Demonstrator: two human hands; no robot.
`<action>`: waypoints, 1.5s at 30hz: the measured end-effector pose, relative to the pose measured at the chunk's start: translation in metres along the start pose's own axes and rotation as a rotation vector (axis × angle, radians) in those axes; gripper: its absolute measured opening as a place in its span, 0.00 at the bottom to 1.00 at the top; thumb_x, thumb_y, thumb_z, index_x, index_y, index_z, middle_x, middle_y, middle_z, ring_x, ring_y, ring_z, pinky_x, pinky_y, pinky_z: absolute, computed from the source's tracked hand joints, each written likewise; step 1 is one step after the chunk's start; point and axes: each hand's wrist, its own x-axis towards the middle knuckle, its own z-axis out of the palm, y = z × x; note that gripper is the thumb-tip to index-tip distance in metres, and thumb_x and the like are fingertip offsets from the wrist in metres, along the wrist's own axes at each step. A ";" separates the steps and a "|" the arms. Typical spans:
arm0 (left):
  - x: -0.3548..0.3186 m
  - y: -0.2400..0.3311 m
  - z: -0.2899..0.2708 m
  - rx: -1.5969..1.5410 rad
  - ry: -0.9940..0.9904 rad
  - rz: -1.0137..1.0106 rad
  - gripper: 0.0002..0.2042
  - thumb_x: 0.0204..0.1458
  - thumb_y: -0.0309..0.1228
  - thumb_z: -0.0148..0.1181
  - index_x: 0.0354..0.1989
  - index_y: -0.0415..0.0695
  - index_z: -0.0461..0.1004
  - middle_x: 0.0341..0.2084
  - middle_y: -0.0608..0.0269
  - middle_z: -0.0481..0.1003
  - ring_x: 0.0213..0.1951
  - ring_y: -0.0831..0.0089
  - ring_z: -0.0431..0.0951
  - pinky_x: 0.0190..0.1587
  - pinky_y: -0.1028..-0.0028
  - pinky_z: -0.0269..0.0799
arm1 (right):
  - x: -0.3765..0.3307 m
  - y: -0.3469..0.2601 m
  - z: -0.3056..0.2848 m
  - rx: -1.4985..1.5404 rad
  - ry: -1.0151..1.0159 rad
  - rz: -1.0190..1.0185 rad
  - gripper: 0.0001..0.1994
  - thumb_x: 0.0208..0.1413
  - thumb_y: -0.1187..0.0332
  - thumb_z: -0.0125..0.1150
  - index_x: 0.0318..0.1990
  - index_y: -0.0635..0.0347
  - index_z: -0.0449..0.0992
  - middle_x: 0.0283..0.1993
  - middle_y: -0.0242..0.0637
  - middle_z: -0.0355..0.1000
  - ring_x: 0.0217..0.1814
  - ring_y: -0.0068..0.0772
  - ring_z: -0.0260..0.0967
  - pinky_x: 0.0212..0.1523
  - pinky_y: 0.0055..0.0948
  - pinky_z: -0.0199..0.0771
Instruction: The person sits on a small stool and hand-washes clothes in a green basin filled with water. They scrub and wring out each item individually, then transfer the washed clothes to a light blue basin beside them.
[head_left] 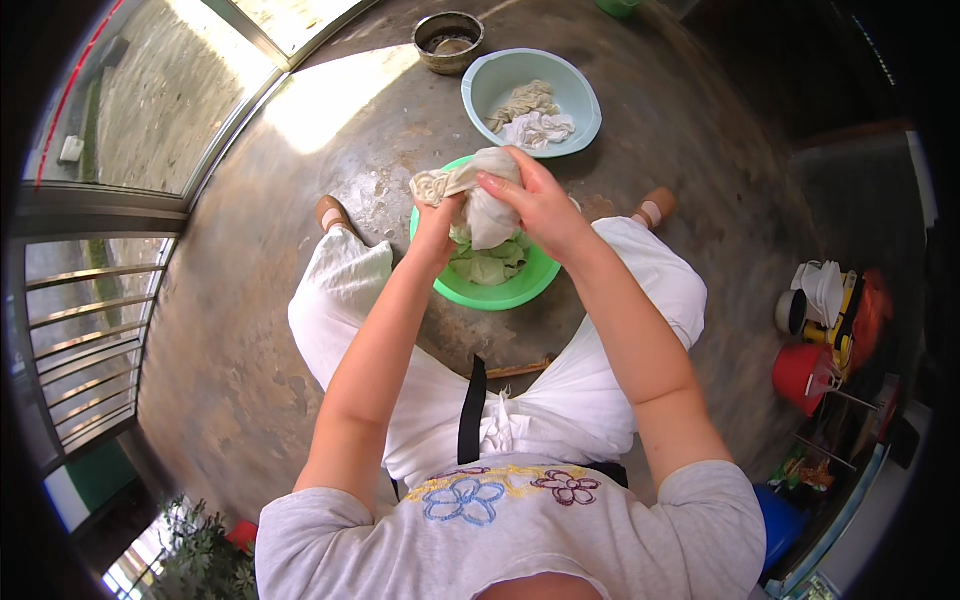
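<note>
A wet off-white cloth (492,222) is bunched up between my two hands above a bright green basin (500,297). My left hand (438,226) is closed on its left part, where a twisted cream end hangs over the fingers. From the right, my right hand (543,205) grips the wider part, thumb and fingers pressed into the fabric. Below the hands, a pale green cloth (490,265) lies crumpled in the basin. The hands and the held cloth cover the basin's far side.
Beyond the green basin stands a pale blue basin (482,88) holding a beige cloth (530,100) and a white cloth (540,130). A metal pot (449,62) is beside it. A red bucket (802,375) stands at the right, and a glazed door frame (235,115) runs along the left.
</note>
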 end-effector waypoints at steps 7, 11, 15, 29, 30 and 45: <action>0.073 -0.120 -0.058 -0.417 -0.138 -0.441 0.19 0.62 0.39 0.37 0.58 0.45 0.61 0.53 0.58 0.68 0.53 0.62 0.71 0.53 0.61 0.71 | 0.002 0.081 0.010 -0.110 0.048 -0.061 0.17 0.59 0.66 0.55 0.53 0.63 0.65 0.47 0.32 0.68 0.50 0.22 0.64 0.53 0.27 0.64; 0.082 -0.138 -0.077 -0.397 -0.125 -0.535 0.20 0.63 0.37 0.35 0.59 0.42 0.61 0.54 0.56 0.69 0.53 0.60 0.72 0.53 0.59 0.71 | 0.035 0.098 -0.060 -0.471 0.212 0.026 0.20 0.53 0.62 0.61 0.49 0.64 0.68 0.49 0.43 0.69 0.50 0.36 0.68 0.50 0.31 0.67; 0.080 -0.128 -0.075 -0.331 -0.033 -0.513 0.20 0.63 0.36 0.35 0.59 0.41 0.63 0.53 0.56 0.70 0.52 0.60 0.72 0.55 0.60 0.69 | 0.057 0.125 -0.146 -0.907 0.383 -0.080 0.14 0.50 0.60 0.62 0.40 0.59 0.75 0.40 0.43 0.72 0.44 0.45 0.71 0.42 0.35 0.70; 0.069 -0.127 -0.031 -0.060 0.237 -0.716 0.22 0.63 0.42 0.34 0.56 0.40 0.64 0.51 0.56 0.70 0.51 0.62 0.72 0.55 0.61 0.68 | 0.008 0.367 -0.325 -1.632 0.279 0.306 0.09 0.52 0.68 0.53 0.42 0.53 0.71 0.47 0.39 0.63 0.53 0.40 0.63 0.47 0.39 0.71; 0.068 -0.127 -0.031 -0.047 0.247 -0.719 0.22 0.63 0.42 0.34 0.56 0.40 0.64 0.51 0.56 0.70 0.52 0.63 0.72 0.55 0.62 0.67 | 0.010 0.371 -0.324 -1.675 0.257 0.294 0.09 0.52 0.67 0.53 0.41 0.53 0.70 0.47 0.39 0.63 0.54 0.40 0.62 0.46 0.39 0.71; 0.056 -0.079 -0.001 0.008 0.086 -0.610 0.24 0.60 0.44 0.44 0.60 0.43 0.58 0.54 0.57 0.67 0.55 0.67 0.69 0.56 0.65 0.64 | 0.003 0.474 -0.408 -1.561 0.291 0.435 0.16 0.56 0.63 0.47 0.48 0.62 0.63 0.38 0.45 0.72 0.44 0.46 0.71 0.42 0.49 0.68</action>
